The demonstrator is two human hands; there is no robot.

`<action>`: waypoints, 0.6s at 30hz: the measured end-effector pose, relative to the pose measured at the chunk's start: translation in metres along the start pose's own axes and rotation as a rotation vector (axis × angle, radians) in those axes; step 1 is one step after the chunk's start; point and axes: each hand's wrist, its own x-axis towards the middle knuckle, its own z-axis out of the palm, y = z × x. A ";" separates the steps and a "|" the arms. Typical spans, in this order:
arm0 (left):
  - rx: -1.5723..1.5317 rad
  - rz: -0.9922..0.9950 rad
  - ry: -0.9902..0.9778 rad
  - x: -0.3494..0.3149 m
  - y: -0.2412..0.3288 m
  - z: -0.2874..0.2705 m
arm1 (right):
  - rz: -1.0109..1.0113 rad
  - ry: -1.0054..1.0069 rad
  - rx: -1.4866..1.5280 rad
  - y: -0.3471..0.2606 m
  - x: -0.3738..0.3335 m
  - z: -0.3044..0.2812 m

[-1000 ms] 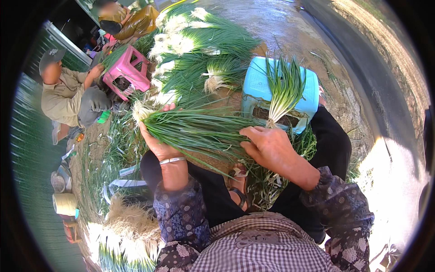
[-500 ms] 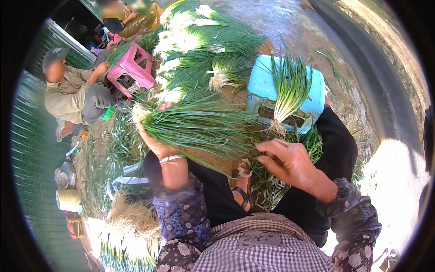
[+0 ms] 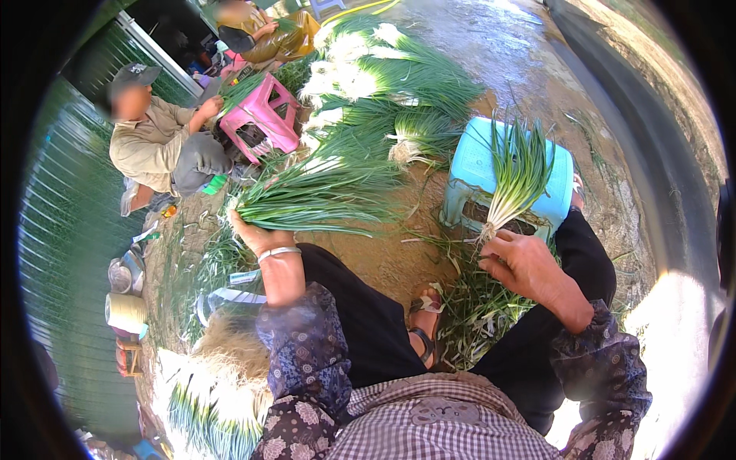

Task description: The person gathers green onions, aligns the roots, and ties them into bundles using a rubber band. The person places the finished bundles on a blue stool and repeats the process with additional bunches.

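Observation:
My left hand (image 3: 261, 236) is closed round the root end of a thick bunch of scallions (image 3: 322, 198), whose long green leaves fan out to the right. A smaller bundle of scallions (image 3: 520, 172) lies on a light blue plastic stool (image 3: 466, 162), its roots toward me. At those roots is my right hand (image 3: 533, 268), fingers bent and pinched together on the root ends. The fingertips partly cover what they grip.
Several scallion bundles (image 3: 399, 69) lie on the ground ahead. A co-worker (image 3: 153, 146) sits at left by a pink stool (image 3: 264, 115); another person (image 3: 268, 34) sits behind. More scallions (image 3: 222, 399) lie at lower left, near a twine spool (image 3: 126, 313). Leaf trimmings (image 3: 483, 318) cover ground between my legs.
My right hand has come up to the roots of the scallions on the blue stool. My left hand still holds its bunch, now tilted slightly upward. The whole view has shifted.

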 end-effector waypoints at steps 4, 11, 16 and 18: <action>0.020 0.017 0.009 -0.004 0.016 0.001 | -0.035 0.057 0.089 -0.010 0.016 -0.001; 0.142 0.220 -0.156 -0.025 0.147 0.033 | 0.151 -0.193 0.151 0.033 0.007 -0.029; 0.614 0.645 -0.136 -0.100 0.312 0.057 | 0.278 -0.315 0.375 0.111 -0.005 -0.041; 0.914 0.833 -0.142 -0.147 0.360 0.061 | 0.338 -0.280 0.438 0.191 -0.013 -0.031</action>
